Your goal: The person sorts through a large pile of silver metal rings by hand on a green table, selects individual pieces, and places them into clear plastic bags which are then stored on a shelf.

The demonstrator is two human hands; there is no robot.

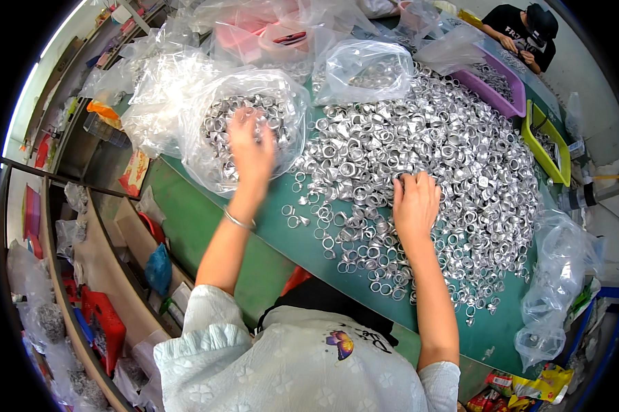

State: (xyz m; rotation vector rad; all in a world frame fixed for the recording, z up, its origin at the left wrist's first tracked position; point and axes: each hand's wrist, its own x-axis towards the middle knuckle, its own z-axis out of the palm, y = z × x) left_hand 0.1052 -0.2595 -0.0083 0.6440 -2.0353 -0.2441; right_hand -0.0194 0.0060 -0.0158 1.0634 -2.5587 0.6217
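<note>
My left hand [251, 151], smeared by motion, is over a clear plastic bag [292, 141] whose mouth is spread wide. Many silvery metal rings [217, 130] lie inside that bag, right below the fingers. On the green tabletop, a broad heap of similar rings [364, 147] stretches to the right. My right hand [417, 209] rests on the heap's near side, palm down, its slightly bent fingers touching rings and the thumb apart from them. Nothing shows in its grasp. A bangle [239, 218] circles my left wrist.
Another clear bag [364, 72] stands behind the heap. A purple basket [495, 82] and a yellow-green basket [546, 144] hold metal pieces at the right. Crumpled plastic [556, 288] lies along the right edge. Shelves [97, 268] line the left; a person [522, 34] sits far right.
</note>
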